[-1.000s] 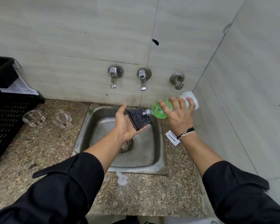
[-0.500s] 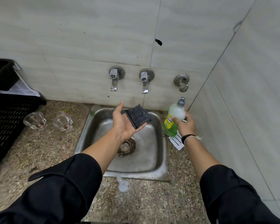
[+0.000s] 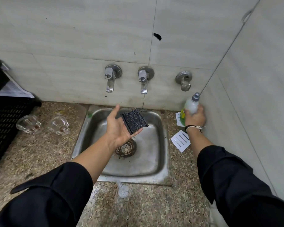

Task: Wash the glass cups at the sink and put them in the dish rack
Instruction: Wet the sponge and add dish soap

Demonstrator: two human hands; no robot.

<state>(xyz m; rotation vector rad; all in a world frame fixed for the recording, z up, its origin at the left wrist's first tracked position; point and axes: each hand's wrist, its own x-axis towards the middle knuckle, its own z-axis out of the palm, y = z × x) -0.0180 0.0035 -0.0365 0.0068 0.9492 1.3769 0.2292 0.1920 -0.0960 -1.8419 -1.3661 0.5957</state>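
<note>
Two glass cups (image 3: 28,123) (image 3: 58,125) lie on the speckled counter to the left of the steel sink (image 3: 163,163). My left hand (image 3: 117,128) is held palm up over the basin, with a black scouring sponge (image 3: 134,122) resting on its fingers. My right hand (image 3: 195,117) grips a green dish soap bottle (image 3: 191,104) that stands upright at the back right corner against the wall. The black dish rack (image 3: 2,122) stands at the far left.
Two taps (image 3: 109,79) (image 3: 143,80) and a third fitting (image 3: 184,80) stick out of the tiled wall above the sink. White cards (image 3: 180,142) lie on the counter right of the basin. A patch of foam (image 3: 123,191) sits on the front counter edge.
The soap bottle went from tipped over the sponge to upright, and my right hand carried it right to the corner by the wall. My left hand stays over the sink with the sponge.
</note>
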